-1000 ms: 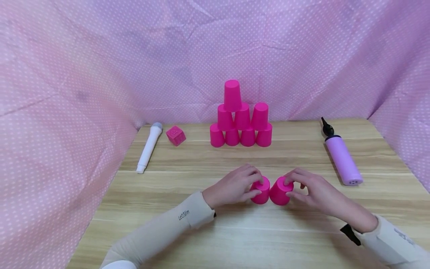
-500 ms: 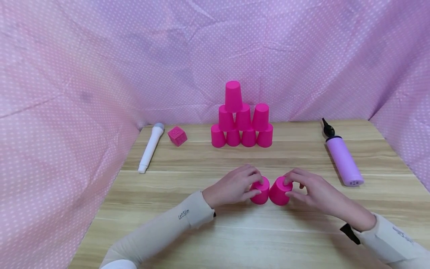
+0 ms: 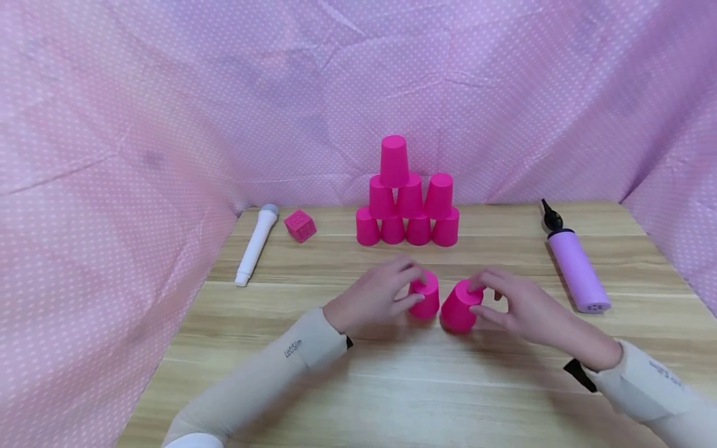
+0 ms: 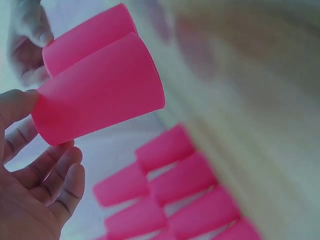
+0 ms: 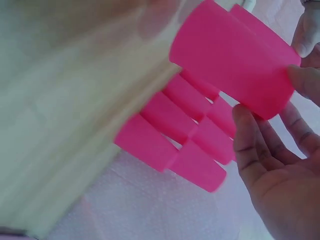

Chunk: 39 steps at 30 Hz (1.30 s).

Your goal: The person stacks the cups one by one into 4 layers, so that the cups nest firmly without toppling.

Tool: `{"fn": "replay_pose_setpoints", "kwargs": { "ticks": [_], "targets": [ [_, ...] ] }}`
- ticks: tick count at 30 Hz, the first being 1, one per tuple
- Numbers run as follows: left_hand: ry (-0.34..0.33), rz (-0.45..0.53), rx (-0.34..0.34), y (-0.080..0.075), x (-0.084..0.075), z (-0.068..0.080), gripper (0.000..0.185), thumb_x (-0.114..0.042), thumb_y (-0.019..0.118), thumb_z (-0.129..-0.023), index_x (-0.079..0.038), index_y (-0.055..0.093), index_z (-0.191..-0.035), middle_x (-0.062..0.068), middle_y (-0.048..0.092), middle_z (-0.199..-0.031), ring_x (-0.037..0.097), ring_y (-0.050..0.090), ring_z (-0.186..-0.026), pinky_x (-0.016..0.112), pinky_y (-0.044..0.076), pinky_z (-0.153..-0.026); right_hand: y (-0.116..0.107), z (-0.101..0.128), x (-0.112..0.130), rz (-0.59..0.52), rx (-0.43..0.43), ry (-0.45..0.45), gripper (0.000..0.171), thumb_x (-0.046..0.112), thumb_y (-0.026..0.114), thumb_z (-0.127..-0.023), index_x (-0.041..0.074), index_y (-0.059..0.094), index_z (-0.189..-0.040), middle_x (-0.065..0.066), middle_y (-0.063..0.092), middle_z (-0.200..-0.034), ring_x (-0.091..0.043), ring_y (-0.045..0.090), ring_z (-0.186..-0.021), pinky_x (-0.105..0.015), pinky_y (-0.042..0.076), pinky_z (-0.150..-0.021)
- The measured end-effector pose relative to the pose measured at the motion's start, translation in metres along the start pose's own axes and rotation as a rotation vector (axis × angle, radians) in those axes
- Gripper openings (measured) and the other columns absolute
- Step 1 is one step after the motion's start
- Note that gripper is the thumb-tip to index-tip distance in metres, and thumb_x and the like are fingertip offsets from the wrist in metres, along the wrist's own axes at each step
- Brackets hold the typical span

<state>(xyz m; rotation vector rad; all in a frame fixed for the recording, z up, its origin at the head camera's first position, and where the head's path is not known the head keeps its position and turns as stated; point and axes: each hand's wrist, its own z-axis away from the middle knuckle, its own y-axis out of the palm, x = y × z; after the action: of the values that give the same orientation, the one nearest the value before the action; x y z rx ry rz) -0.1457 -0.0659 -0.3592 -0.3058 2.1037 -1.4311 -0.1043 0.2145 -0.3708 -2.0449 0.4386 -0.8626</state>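
My left hand (image 3: 381, 295) pinches an upside-down pink cup (image 3: 427, 303) near its base, thumb on one side and fingers on the other. A matching pink cup (image 3: 457, 311), slightly tilted, is held by my right hand (image 3: 523, 311) in the same way. A narrow gap parts the two cups in the head view. Both wrist views show their rims raised off the wood. Beyond them stands a pyramid of upside-down pink cups: several in the bottom row, three in the middle row (image 3: 409, 198), and a single top cup (image 3: 394, 163) over the left pair.
A white toy microphone (image 3: 257, 246) and a pink embossed cube (image 3: 300, 226) lie at the back left of the wooden table (image 3: 392, 386). On the right lies a purple hand pump (image 3: 579, 270) with a black nozzle. A pink dotted cloth (image 3: 313, 93) hangs behind.
Both hands have raised their cups off the table and moved them forward and slightly left. The left cup has drawn a little apart from the right one. The pyramid stands as before.
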Motion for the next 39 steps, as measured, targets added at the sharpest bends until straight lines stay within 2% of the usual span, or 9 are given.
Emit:
{"fn": "replay_pose_setpoints", "kwargs": {
  "ticks": [5, 7, 10, 11, 14, 19, 22, 27, 39],
  "targets": [
    [0.088, -0.039, -0.195, -0.039, 0.013, -0.009, 0.026, -0.023, 0.072, -0.085, -0.011, 0.061, -0.105, 0.0, 0.054, -0.105, 0.011, 0.049, -0.095, 0.018, 0.043, -0.08, -0.023, -0.031, -0.003, -0.062, -0.094, -0.094, 0.042, 0.003, 0.08, -0.071, 0.012, 0.06, -0.107, 0.01, 0.061, -0.097, -0.006, 0.056, -0.082, -0.022, 0.046, -0.065],
    [0.117, -0.05, -0.277, -0.059, 0.016, -0.015, 0.024, -0.019, 0.072, -0.085, -0.008, 0.061, -0.103, 0.003, 0.055, -0.105, 0.013, 0.05, -0.096, 0.021, 0.044, -0.081, -0.035, -0.049, -0.005, -0.063, -0.166, -0.139, 0.04, -0.001, 0.08, -0.069, 0.008, 0.062, -0.104, 0.006, 0.063, -0.096, -0.007, 0.056, -0.082, -0.021, 0.045, -0.065],
    [0.129, -0.04, -0.357, -0.092, 0.02, -0.026, 0.023, -0.015, 0.07, -0.086, -0.005, 0.059, -0.104, 0.005, 0.056, -0.104, 0.016, 0.051, -0.094, 0.024, 0.045, -0.08, -0.056, -0.079, -0.009, -0.022, -0.278, -0.166, 0.035, -0.002, 0.08, -0.067, 0.003, 0.064, -0.098, -0.001, 0.065, -0.092, -0.01, 0.056, -0.079, -0.02, 0.045, -0.065],
    [0.127, -0.038, -0.378, -0.104, 0.022, -0.031, 0.022, -0.014, 0.069, -0.087, -0.004, 0.058, -0.104, 0.006, 0.056, -0.104, 0.016, 0.052, -0.093, 0.025, 0.045, -0.08, -0.062, -0.089, -0.011, -0.014, -0.309, -0.152, 0.033, -0.002, 0.08, -0.068, 0.001, 0.065, -0.097, -0.003, 0.065, -0.092, -0.011, 0.056, -0.079, -0.019, 0.046, -0.065],
    [0.056, -0.053, -0.409, -0.137, 0.027, -0.047, 0.022, -0.016, 0.065, -0.09, -0.004, 0.057, -0.106, 0.005, 0.055, -0.103, 0.016, 0.051, -0.095, 0.026, 0.045, -0.081, -0.078, -0.12, -0.017, -0.013, -0.35, -0.058, 0.027, 0.002, 0.078, -0.075, -0.001, 0.064, -0.097, -0.005, 0.064, -0.092, -0.013, 0.056, -0.08, -0.02, 0.046, -0.066],
    [-0.091, -0.121, -0.436, -0.173, 0.039, -0.074, 0.024, -0.021, 0.062, -0.092, -0.005, 0.057, -0.108, 0.005, 0.054, -0.105, 0.015, 0.05, -0.095, 0.025, 0.043, -0.081, -0.09, -0.164, -0.028, -0.014, -0.315, 0.142, 0.028, 0.019, 0.073, -0.084, 0.002, 0.063, -0.104, -0.004, 0.063, -0.097, -0.014, 0.056, -0.088, -0.026, 0.045, -0.073],
    [-0.143, -0.171, -0.427, -0.182, 0.044, -0.089, 0.028, -0.027, 0.059, -0.093, -0.007, 0.057, -0.112, 0.004, 0.055, -0.108, 0.015, 0.05, -0.098, 0.021, 0.041, -0.083, -0.09, -0.184, -0.033, 0.006, -0.267, 0.221, 0.032, 0.027, 0.07, -0.085, 0.004, 0.063, -0.107, -0.005, 0.063, -0.1, -0.018, 0.058, -0.091, -0.03, 0.046, -0.077],
    [-0.181, -0.201, -0.397, -0.186, 0.047, -0.112, 0.031, -0.033, 0.055, -0.094, -0.01, 0.055, -0.115, 0.002, 0.055, -0.109, 0.013, 0.049, -0.102, 0.017, 0.037, -0.084, -0.087, -0.202, -0.041, -0.001, -0.208, 0.275, 0.033, 0.028, 0.069, -0.086, 0.005, 0.064, -0.109, -0.007, 0.063, -0.102, -0.02, 0.058, -0.093, -0.034, 0.045, -0.08],
    [-0.265, -0.15, -0.329, -0.184, 0.043, -0.148, 0.034, -0.036, 0.056, -0.093, -0.016, 0.052, -0.121, -0.001, 0.053, -0.118, 0.012, 0.047, -0.109, 0.016, 0.039, -0.087, -0.076, -0.205, -0.049, -0.084, -0.186, 0.317, 0.032, 0.024, 0.071, -0.085, 0.007, 0.063, -0.112, -0.004, 0.064, -0.103, -0.017, 0.059, -0.092, -0.028, 0.048, -0.075]
  ]
}}
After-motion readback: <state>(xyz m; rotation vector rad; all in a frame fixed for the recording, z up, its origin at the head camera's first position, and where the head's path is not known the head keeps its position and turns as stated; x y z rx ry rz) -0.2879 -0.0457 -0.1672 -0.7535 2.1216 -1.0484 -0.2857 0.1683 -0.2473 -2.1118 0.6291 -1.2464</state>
